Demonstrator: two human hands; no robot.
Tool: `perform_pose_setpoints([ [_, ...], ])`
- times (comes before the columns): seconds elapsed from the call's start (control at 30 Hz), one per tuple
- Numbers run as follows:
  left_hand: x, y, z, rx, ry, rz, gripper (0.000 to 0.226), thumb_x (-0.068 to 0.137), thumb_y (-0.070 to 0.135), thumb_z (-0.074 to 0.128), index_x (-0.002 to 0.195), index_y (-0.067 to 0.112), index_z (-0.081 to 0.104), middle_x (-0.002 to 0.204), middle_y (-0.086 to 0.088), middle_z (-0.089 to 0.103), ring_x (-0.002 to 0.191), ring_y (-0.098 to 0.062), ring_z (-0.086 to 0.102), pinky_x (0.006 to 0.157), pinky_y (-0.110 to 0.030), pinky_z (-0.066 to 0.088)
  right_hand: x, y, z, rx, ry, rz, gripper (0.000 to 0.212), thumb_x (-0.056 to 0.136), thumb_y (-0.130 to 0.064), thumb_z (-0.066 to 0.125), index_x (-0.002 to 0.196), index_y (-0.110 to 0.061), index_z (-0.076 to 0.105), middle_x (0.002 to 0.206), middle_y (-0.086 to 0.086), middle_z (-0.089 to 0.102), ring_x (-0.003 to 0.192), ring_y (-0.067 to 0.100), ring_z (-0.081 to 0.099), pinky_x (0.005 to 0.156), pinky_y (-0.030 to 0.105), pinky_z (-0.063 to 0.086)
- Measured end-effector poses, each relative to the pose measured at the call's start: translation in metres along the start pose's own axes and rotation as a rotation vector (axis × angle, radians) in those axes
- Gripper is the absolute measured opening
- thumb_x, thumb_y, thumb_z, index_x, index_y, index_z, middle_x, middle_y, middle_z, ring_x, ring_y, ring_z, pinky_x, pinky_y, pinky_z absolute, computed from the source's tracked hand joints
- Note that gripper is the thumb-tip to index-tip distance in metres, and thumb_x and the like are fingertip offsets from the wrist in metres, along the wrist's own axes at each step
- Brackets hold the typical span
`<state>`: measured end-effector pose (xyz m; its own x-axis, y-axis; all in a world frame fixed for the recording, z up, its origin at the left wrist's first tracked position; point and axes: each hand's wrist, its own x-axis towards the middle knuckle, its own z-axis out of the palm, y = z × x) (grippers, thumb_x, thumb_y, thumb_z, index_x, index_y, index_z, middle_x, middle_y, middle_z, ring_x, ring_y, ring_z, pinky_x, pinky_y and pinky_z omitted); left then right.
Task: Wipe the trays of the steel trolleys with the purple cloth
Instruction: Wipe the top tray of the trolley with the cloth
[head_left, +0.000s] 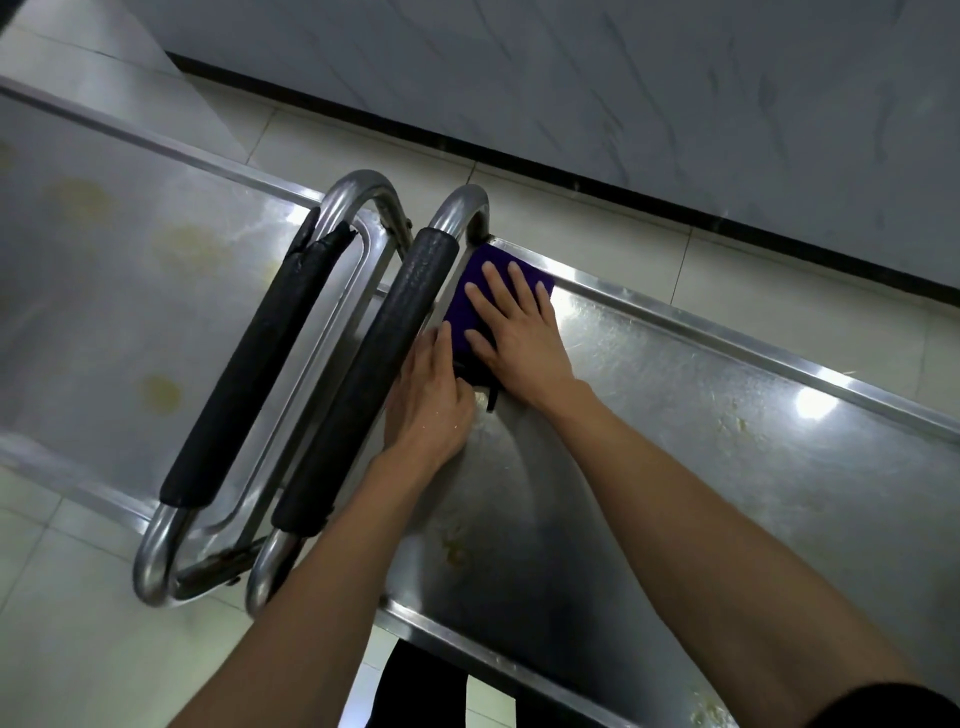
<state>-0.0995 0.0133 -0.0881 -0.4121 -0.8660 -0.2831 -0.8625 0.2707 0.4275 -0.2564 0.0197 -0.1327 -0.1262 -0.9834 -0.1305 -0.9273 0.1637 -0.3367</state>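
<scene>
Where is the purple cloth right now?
In the head view, the purple cloth lies in the far corner of the right-hand trolley tray, beside its padded handle, under the flat right hand.

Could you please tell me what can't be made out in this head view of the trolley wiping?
- Purple cloth: mostly hidden under the right hand.
- Left hand: fingertips hidden behind the padded handle.
- Right trolley tray: far end cut off by the frame edge.
- Lower shelves: hidden beneath the trays.

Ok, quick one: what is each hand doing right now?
Left hand: open, fingers straight, touching the near edge of the purple cloth.
Right hand: open, fingers spread, pressing flat on the cloth.
</scene>
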Motion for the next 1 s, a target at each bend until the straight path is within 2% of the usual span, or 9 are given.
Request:
perform_pose_setpoints([
  [0.2, -0.004, -0.007, 0.005, 0.08, -0.09, 0.013, 0.088, 0.092, 0.025, 0.058, 0.16, 0.022, 0.001, 0.167, -0.007, 0.008, 0.153, -0.025, 0.013, 0.122, -0.049, 0.024, 0.001, 0.003, 0.005, 0.017, -0.021, 0.035, 0.069, 0.096, -0.064, 0.029, 0.157, -0.034, 0.017, 0.167, -0.001, 0.003, 0.153, 0.023, -0.007, 0.124, 0.048, -0.003],
  [0.33, -0.003, -0.007, 0.002, 0.039, -0.089, 0.014, 0.091, 0.089, 0.022, 0.061, 0.159, 0.024, 0.003, 0.165, -0.005, 0.014, 0.151, -0.024, 0.021, 0.12, -0.048, 0.03, 0.001, 0.001, 0.004, 0.002, -0.035, 0.041, 0.068, 0.095, -0.065, 0.029, 0.156, -0.039, 0.014, 0.167, 0.0, 0.001, 0.153, 0.026, -0.005, 0.123, 0.051, 0.0],
  [0.47, -0.003, -0.01, 0.002, 0.082, -0.084, 0.02, 0.084, 0.094, 0.022, 0.057, 0.16, 0.021, 0.005, 0.166, -0.004, 0.012, 0.151, -0.023, 0.02, 0.121, -0.048, 0.028, 0.005, 0.005, 0.001, -0.008, -0.037, 0.011, 0.065, 0.096, -0.067, 0.028, 0.155, -0.04, 0.021, 0.167, 0.0, 0.001, 0.153, 0.026, -0.004, 0.123, 0.052, 0.0],
  [0.63, -0.004, -0.008, 0.007, 0.109, -0.072, 0.019, 0.087, 0.094, 0.025, 0.058, 0.16, 0.021, 0.001, 0.167, -0.006, 0.008, 0.152, -0.025, 0.017, 0.122, -0.049, 0.026, 0.006, 0.001, 0.001, 0.006, -0.002, 0.016, 0.058, 0.097, -0.059, 0.037, 0.15, -0.035, 0.035, 0.166, 0.0, 0.009, 0.153, 0.027, 0.0, 0.122, 0.054, 0.003],
  [0.8, -0.003, -0.004, 0.005, 0.05, -0.101, 0.018, 0.1, 0.089, 0.03, 0.062, 0.157, 0.029, -0.012, 0.167, -0.003, 0.007, 0.151, -0.031, 0.02, 0.118, -0.053, 0.031, -0.008, 0.002, -0.002, 0.057, 0.046, 0.068, 0.053, 0.097, -0.05, 0.044, 0.148, -0.035, 0.041, 0.166, -0.001, 0.015, 0.153, 0.025, 0.004, 0.123, 0.05, 0.002],
  [0.9, -0.001, -0.002, 0.003, 0.084, -0.118, 0.029, 0.089, 0.09, 0.033, 0.059, 0.157, 0.026, -0.001, 0.164, -0.007, 0.014, 0.147, -0.035, 0.028, 0.113, -0.055, 0.036, -0.025, 0.014, -0.006, 0.078, 0.078, 0.113, 0.053, 0.096, -0.049, 0.044, 0.147, -0.035, 0.042, 0.165, -0.002, 0.016, 0.153, 0.024, 0.004, 0.123, 0.05, 0.002],
  [1.0, -0.003, 0.004, 0.003, 0.24, -0.118, 0.067, 0.072, 0.094, 0.042, 0.048, 0.153, 0.016, 0.017, 0.161, -0.013, 0.014, 0.15, -0.037, 0.014, 0.118, -0.057, 0.027, -0.045, 0.032, -0.008, 0.077, 0.091, 0.146, 0.053, 0.096, -0.05, 0.042, 0.147, -0.036, 0.04, 0.165, -0.002, 0.015, 0.153, 0.023, 0.003, 0.123, 0.049, 0.001],
])
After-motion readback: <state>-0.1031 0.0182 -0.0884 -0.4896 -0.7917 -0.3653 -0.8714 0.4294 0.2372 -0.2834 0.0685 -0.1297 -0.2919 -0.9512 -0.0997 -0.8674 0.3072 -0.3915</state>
